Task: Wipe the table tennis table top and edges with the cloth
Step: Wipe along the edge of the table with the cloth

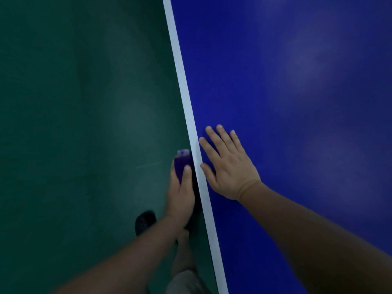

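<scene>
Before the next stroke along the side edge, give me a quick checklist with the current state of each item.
1. Cloth in the left hand: ok, the grip is closed on it.
2. Cloth against the table's side edge, beside the white line: ok, as far as the view shows; the contact itself is hidden.
3. Right hand bracing: ok, flat and open on the blue top.
4. Edge ahead free of obstacles: ok, nothing shows along it.
5. Footing: cannot tell, only one dark shoe shows on the green floor.
6. Edge clean behind the cloth: cannot tell, too dim.
</scene>
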Demonstrator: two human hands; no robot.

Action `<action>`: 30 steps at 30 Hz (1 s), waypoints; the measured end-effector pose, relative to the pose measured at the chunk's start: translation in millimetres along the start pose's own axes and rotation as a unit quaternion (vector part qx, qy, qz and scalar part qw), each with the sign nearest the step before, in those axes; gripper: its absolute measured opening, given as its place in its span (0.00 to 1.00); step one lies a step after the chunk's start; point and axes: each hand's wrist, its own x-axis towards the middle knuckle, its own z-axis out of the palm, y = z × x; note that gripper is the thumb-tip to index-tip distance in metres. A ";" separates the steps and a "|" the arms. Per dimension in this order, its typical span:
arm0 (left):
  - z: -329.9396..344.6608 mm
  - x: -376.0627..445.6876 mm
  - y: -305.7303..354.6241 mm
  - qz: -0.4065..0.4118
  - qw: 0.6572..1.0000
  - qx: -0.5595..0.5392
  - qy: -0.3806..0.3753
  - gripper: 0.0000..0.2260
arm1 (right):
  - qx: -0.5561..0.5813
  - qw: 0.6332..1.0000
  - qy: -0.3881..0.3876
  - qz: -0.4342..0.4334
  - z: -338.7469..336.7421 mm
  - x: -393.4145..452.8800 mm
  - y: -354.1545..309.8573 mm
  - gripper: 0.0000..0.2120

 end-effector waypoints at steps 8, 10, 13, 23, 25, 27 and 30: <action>7.9 52.1 35.6 -0.003 1.000 0.029 -0.007 0.15 | 0.003 1.000 0.003 0.004 0.6 -2.3 -0.1 0.29; 13.7 82.9 47.9 -0.003 0.999 0.047 -0.006 0.15 | 0.001 1.000 0.004 0.006 0.1 -2.1 -0.1 0.29; 16.8 95.9 52.9 0.010 0.999 0.050 -0.012 0.15 | 0.005 1.000 0.005 0.009 -0.9 -2.2 -0.1 0.29; -1.6 52.4 52.4 0.043 0.997 -0.005 -0.057 0.13 | 0.011 1.000 0.013 0.016 -2.8 -2.3 -2.6 0.27; 2.5 89.6 67.2 0.052 0.997 -0.002 -0.052 0.13 | 0.004 1.000 0.009 0.018 -2.8 0.1 -3.4 0.27; 8.6 132.2 81.7 0.056 0.997 0.016 -0.047 0.12 | -0.001 1.000 0.007 0.021 -1.0 1.3 -3.0 0.27; 8.3 170.0 95.5 0.040 0.998 0.017 -0.042 0.10 | 0.009 0.999 0.030 0.024 1.5 1.4 -5.3 0.27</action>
